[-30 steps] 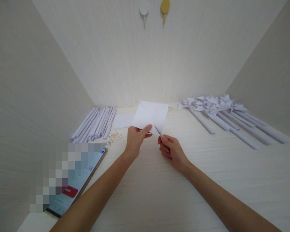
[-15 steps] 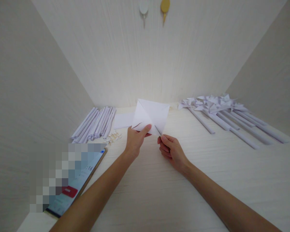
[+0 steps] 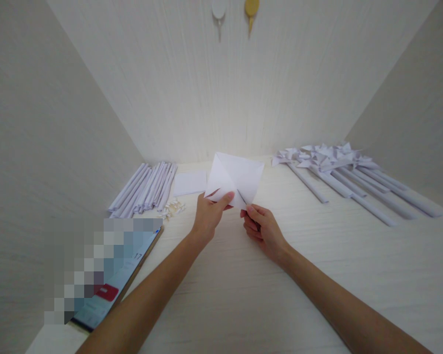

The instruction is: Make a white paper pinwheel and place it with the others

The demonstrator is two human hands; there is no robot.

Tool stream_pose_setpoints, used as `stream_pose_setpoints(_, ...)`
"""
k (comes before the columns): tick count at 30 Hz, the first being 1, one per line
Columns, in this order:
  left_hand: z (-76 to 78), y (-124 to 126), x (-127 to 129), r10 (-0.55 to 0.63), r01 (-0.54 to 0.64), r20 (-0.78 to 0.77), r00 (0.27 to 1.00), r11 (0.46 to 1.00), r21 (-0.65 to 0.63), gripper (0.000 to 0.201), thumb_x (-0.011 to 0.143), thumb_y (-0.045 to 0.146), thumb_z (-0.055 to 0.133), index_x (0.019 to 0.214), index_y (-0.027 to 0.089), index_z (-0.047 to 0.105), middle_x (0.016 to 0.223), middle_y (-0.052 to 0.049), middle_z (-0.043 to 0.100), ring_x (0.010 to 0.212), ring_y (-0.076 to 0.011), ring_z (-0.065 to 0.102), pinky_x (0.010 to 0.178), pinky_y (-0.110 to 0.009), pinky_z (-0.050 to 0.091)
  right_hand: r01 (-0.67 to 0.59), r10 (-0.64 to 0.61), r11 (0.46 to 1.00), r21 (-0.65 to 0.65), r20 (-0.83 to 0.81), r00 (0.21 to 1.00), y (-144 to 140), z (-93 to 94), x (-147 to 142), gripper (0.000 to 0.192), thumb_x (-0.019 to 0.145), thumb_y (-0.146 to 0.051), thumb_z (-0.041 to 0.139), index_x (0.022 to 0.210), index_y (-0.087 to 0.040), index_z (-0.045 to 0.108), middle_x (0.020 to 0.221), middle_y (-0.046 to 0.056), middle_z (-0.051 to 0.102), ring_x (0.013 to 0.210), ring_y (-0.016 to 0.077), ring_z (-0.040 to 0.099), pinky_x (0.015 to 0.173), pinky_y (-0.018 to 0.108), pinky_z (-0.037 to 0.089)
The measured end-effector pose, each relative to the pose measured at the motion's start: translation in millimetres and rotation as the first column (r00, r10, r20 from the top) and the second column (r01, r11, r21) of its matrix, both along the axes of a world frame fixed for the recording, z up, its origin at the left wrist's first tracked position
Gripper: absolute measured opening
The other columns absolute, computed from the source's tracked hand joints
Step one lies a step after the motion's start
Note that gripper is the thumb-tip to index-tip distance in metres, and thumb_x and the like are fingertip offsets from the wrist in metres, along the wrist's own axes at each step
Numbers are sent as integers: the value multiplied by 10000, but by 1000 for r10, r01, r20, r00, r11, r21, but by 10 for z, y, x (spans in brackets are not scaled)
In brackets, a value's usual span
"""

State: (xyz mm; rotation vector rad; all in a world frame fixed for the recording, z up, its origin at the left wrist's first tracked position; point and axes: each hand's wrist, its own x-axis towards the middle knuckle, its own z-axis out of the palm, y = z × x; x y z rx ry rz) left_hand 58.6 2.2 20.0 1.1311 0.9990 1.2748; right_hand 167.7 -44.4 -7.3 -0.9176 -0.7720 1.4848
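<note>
- Both hands meet over the pale table point(image 3: 317, 275), each arm bare and reaching in from the near edge.
- Left hand point(image 3: 208, 216) is closed in a pinch: its thumb presses on the near left corner of a white paper square point(image 3: 236, 178), with the other fingers curled underneath.
- Right hand point(image 3: 263, 231) is mostly closed, fingers curled in, and it grips a thin dark blade-like tool point(image 3: 242, 197) whose tip lies against the near edge of the sheet; what kind of tool it is cannot be told.
- Paper square is lifted off the table just beyond both hands, tilted up toward the back wall, with crease lines crossing it and a slit showing by the left thumb.
- Beyond the left hand, a second flat white sheet point(image 3: 189, 183) lies on the table.
- Further to the left of that hand lies a bundle of rolled paper sticks point(image 3: 144, 187), side by side, and just before them a small heap of pale pins point(image 3: 173, 209).
- Near the left forearm lies a phone point(image 3: 114, 280), screen lit, partly blurred.
- Well to the right of the right hand lies a row of finished paper pinwheels point(image 3: 339, 167), heads toward the wall.
- On the wall, high above the hands, are 2 hooks point(image 3: 236, 10), 1 white and 1 yellow.
</note>
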Motion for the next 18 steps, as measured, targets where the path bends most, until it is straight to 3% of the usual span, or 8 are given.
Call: stream_pose_setpoints(18,-7,-1,10,-6,6,22,1000,1000,-7,296,530,247,705,783,103,650,744,-54,661,657,-140,589,617,-285,528,20,-20,1000,-18,1,1000,-2,13,-1,281,621,-396,609,570,-154,475,356,-118,270,282,-4,177,291,156,64)
